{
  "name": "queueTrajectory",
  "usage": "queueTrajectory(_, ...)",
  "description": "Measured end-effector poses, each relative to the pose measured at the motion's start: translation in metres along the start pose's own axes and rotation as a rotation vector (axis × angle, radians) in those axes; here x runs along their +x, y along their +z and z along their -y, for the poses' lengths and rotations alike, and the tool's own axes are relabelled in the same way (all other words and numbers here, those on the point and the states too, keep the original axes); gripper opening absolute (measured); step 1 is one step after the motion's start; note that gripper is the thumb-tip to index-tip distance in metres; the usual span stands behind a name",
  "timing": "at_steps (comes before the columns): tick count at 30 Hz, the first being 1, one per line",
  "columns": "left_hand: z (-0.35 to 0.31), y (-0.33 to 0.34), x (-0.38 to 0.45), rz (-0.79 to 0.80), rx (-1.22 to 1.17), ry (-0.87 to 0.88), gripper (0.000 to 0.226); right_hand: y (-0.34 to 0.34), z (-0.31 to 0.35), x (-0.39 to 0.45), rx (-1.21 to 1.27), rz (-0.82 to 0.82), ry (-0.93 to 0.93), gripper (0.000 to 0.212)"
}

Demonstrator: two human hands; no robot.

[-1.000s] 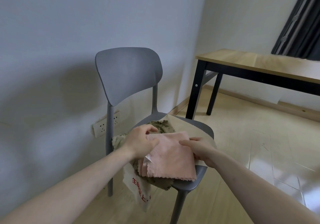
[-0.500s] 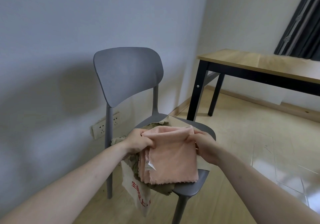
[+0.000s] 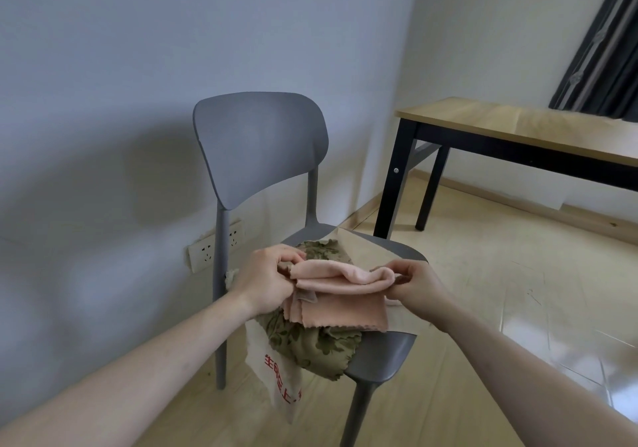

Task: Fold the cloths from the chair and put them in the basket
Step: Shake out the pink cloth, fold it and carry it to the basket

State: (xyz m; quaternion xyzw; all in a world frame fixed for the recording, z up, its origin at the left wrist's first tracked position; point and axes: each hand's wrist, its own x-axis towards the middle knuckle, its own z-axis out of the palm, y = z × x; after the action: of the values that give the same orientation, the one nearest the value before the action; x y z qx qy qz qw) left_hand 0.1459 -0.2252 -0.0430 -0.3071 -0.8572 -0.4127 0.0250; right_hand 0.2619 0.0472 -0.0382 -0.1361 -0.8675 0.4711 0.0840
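red characters "生" and "上" on cream cloth (image 3: 272,374)

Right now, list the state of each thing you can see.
Pink cloth: folded over, pinched at both ends.
Left hand: pinching the cloth.
Right hand: pinching the cloth.
Green cloth: crumpled on the chair.
Printed cloth: hanging off the seat.

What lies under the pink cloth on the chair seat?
Under the pink cloth lie a green floral cloth and a beige cloth; their overlap beneath it is hidden.
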Motion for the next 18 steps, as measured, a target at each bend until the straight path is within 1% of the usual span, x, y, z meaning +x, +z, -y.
queueTrajectory(3, 0.0, -0.002, -0.008, 0.062, -0.039, 0.006, 0.028, -0.006, 0.005, -0.007, 0.051, 0.029, -0.028, 0.013)
queueTrajectory(5, 0.001, -0.005, -0.011, 0.09, -0.043, 0.01, 0.03, -0.01, 0.007, -0.013, 0.064, 0.073, -0.03, 0.012)
queueTrajectory(7, 0.002, -0.008, -0.015, 0.13, -0.003, 0.014, 0.034, -0.012, 0.004, -0.016, -0.001, 0.125, -0.033, 0.011)
queueTrajectory(9, 0.004, -0.012, -0.017, 0.192, 0.09, 0.036, 0.032, -0.011, 0.002, -0.019, -0.109, 0.162, -0.041, 0.011)
queueTrajectory(12, -0.002, -0.019, -0.018, 0.265, 0.266, 0.089, 0.019, -0.008, 0.005, -0.022, -0.275, 0.165, -0.068, 0.026)
queueTrajectory(15, -0.016, -0.021, -0.018, 0.206, 0.258, 0.12, 0.025, -0.003, 0.013, -0.025, -0.318, 0.074, -0.039, 0.039)
queueTrajectory(16, -0.022, -0.018, -0.019, 0.154, 0.239, 0.136, 0.026, 0.0, 0.015, -0.026, -0.334, 0.013, -0.049, 0.038)
queueTrajectory(18, -0.032, -0.008, -0.022, 0.034, 0.22, 0.177, 0.027, 0.011, 0.021, -0.027, -0.393, -0.1, -0.115, 0.027)
